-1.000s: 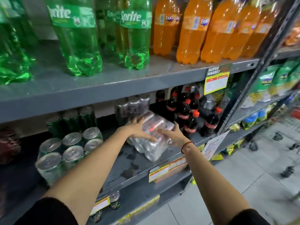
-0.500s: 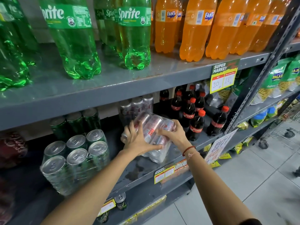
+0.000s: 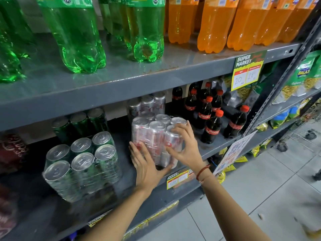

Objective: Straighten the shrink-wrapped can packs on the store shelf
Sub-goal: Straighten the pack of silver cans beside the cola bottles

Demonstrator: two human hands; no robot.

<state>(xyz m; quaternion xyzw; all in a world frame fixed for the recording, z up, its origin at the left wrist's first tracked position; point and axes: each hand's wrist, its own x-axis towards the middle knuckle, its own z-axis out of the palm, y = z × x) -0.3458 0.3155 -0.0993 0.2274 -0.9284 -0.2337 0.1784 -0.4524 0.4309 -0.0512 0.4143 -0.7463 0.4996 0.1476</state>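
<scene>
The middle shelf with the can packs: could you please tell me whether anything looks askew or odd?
The silver-and-red shrink-wrapped can pack stands upright between the left hand and right hand. The white promotional sign at the shelf's right end hangs tilted, and rust-brown specks speckle the grey upper shelf.

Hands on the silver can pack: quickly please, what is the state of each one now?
Left hand: open, fingers flat against the silver can pack.
Right hand: grips the pack's right side.

Round our right wrist, just behind the right hand (image 3: pixel 187 150), we wear a red thread band (image 3: pixel 202 171); a thinner reddish strand (image 3: pixel 203 179) sits beside it, farther from the hand. Our left forearm (image 3: pixel 121 212) and right forearm (image 3: pixel 225 206) are bare.
</scene>
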